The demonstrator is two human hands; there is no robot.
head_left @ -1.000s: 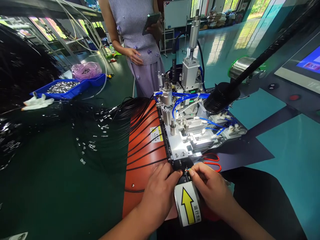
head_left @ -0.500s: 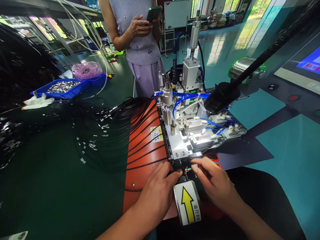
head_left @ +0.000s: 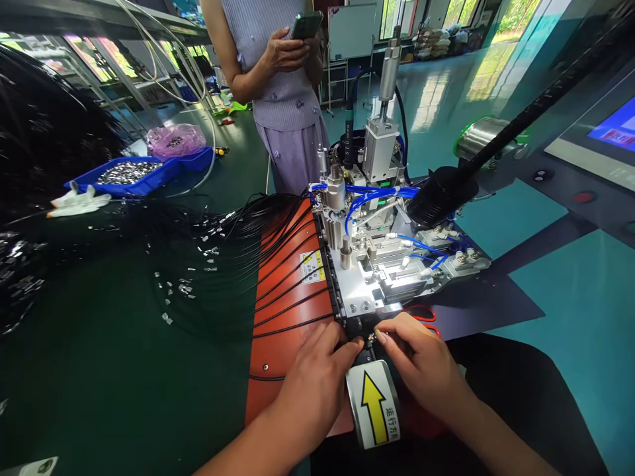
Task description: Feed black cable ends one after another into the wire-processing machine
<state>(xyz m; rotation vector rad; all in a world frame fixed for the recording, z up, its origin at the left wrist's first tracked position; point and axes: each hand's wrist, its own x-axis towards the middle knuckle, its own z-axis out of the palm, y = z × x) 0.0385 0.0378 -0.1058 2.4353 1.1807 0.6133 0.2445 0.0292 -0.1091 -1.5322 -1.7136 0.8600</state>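
Note:
My left hand (head_left: 320, 370) rests on the orange-red plate's right edge, thumb and fingers closed at the end of a black cable mostly hidden beneath them. Thin stripped wires (head_left: 372, 338) show just past its thumb tip. From the other side my right hand (head_left: 421, 354) pinches the ends of these wires between thumb and index finger. Both hands are at the near end of the metal machine (head_left: 357, 291), beside its dark edge rail. Just below them is a white guard (head_left: 374, 403) with a yellow arrow.
Black cables (head_left: 292, 304) lie in a row across the plate. Red-handled scissors (head_left: 427, 314) are beside my right hand. Left stand a blue tray (head_left: 143, 188) of metal parts and a glove (head_left: 79, 201). A solder spool (head_left: 481, 137) is right; a person (head_left: 278, 86) holds a phone.
My right hand has moved slightly left and its fingertips have closed on the wires, which showed coloured and spread before. My left hand stays in place.

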